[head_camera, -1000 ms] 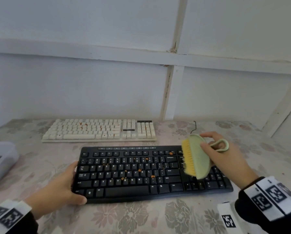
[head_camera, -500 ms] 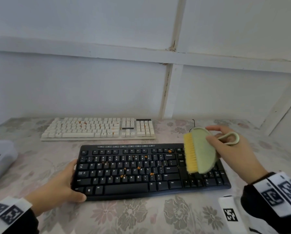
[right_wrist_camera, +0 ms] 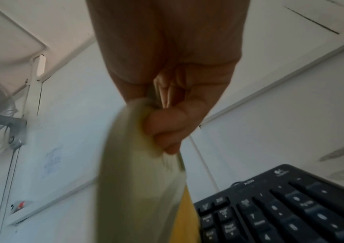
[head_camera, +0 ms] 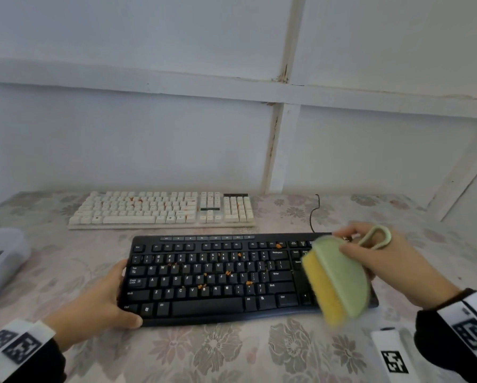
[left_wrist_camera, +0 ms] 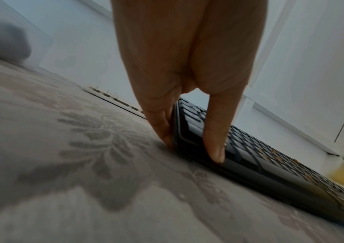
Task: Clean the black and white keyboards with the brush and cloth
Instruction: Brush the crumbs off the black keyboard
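- Over the number-pad end of the black keyboard (head_camera: 218, 275): brush (head_camera: 339, 280), pale green plastic back, loop handle, yellow bristles facing leftward; right hand (head_camera: 381, 261) clenched round its handle end.
- At the opposite end from that grip: left hand (head_camera: 99, 305), fingers straight against the keyboard's side edge, thumb on its front corner, bracing.
- Step, as judged: brushing the black keyboard, barely begun; orange crumbs (head_camera: 248, 283) lie left of the bristles.
- Next calls for bristles lowered, swept across the keys.
- Beyond: white keyboard (head_camera: 162, 210), crumbed, untouched; floral tablecloth (head_camera: 231, 352).
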A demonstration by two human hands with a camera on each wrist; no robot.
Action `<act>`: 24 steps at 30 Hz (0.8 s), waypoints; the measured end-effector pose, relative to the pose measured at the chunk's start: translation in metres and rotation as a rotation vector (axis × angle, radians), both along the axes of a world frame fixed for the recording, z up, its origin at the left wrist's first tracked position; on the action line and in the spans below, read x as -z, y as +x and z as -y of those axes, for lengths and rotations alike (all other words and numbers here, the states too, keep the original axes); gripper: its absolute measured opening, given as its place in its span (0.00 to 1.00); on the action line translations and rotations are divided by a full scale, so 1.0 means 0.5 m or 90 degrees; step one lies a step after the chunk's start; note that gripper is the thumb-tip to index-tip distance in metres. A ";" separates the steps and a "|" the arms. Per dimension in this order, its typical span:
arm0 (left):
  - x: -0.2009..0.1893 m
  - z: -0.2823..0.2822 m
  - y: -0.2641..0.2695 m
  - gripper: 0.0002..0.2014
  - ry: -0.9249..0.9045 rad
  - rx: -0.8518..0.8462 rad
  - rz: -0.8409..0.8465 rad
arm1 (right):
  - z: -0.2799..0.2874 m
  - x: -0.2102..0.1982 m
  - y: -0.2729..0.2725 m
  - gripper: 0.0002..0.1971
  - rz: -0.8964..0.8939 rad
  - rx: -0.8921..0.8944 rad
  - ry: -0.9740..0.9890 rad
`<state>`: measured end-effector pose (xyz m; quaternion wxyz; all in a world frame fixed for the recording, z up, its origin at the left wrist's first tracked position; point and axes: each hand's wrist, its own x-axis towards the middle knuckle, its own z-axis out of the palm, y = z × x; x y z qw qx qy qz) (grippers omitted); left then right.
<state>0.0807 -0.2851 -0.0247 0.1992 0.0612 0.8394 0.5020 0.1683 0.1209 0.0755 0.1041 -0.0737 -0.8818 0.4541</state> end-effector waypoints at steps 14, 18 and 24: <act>0.002 0.001 -0.001 0.48 -0.004 0.000 -0.002 | 0.010 0.035 0.011 0.10 0.026 -0.034 0.018; 0.000 -0.001 -0.001 0.48 0.006 -0.002 0.002 | -0.005 0.013 -0.016 0.09 -0.030 0.001 -0.009; 0.000 -0.003 -0.001 0.48 0.019 -0.011 0.007 | 0.019 0.037 -0.075 0.08 -0.181 0.071 -0.048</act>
